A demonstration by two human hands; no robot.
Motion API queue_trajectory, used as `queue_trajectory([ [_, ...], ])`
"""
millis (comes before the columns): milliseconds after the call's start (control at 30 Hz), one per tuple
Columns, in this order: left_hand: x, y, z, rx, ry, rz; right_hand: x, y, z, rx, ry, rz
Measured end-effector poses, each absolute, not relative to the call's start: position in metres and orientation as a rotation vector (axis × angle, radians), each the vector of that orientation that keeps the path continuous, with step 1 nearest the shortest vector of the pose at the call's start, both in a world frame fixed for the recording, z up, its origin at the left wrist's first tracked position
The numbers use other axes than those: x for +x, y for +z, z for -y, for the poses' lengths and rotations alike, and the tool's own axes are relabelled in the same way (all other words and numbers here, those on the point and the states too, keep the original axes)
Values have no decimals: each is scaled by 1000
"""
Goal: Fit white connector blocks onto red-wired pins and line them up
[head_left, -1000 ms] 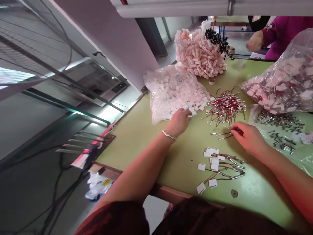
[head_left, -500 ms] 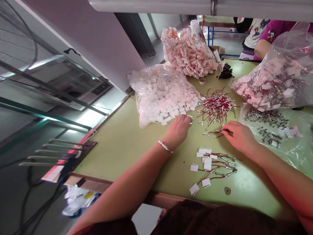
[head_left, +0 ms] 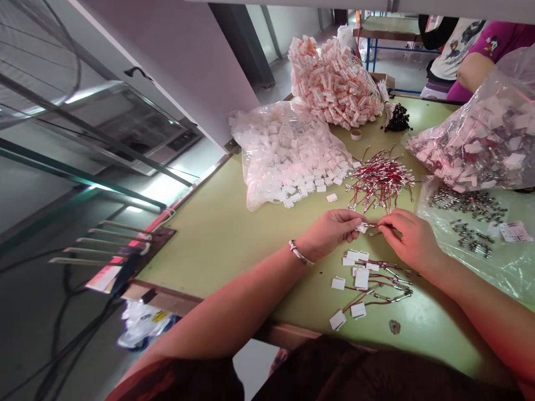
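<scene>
Between thumb and fingers, my left hand [head_left: 334, 231] pinches a small white connector housing [head_left: 361, 227]. My right hand [head_left: 407, 234] is closed on a red wire [head_left: 371, 225], whose metal end meets the housing. Just behind both hands lies a heap of red wires [head_left: 382, 175] with metal ends. Nearer to me are several white housings [head_left: 361, 278] with red wires attached. A clear bag [head_left: 288, 150] of white housings spills its contents to the left of the heap, and one loose housing [head_left: 331, 197] lies apart.
Small metal parts [head_left: 476, 209] lie on a plastic sheet at right, below a big bag of housings [head_left: 489, 139]. Farther back are a pink-white connector bundle [head_left: 334, 83], black parts [head_left: 398, 118] and a tape roll [head_left: 356, 134]. A metal rack [head_left: 96, 245] juts from the left edge. Another person's arm [head_left: 474, 69] shows behind.
My left hand has moved right from the loose housings to my right hand, now with a white housing in its fingers. My right hand still holds red wire. The camera view has shifted slightly.
</scene>
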State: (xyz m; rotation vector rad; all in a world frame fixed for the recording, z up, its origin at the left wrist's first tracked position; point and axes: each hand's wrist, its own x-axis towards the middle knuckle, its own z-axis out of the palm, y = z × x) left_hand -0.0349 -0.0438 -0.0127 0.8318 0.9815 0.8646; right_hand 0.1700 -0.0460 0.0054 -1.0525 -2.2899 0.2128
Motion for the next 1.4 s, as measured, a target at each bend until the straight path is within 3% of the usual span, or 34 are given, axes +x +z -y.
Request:
queue_trajectory([
  [267, -37, -14, 42, 742, 856, -913, 172, 3, 46, -1069, 216, 2312],
  [900, -32, -10, 44, 922, 795, -974, 162, -3, 56, -1242, -327, 2439],
  [1000, -33, -11, 44, 922, 784, -968, 161, -3, 56, -1191, -137, 2472],
  [1200, -38, -11, 45, 1007, 705, -926, 163, -4, 54, -1279, 582, 2297],
  [1400, -33, -18, 49, 1083, 695, -936, 162, -9, 57, -1323, 599, 2314],
])
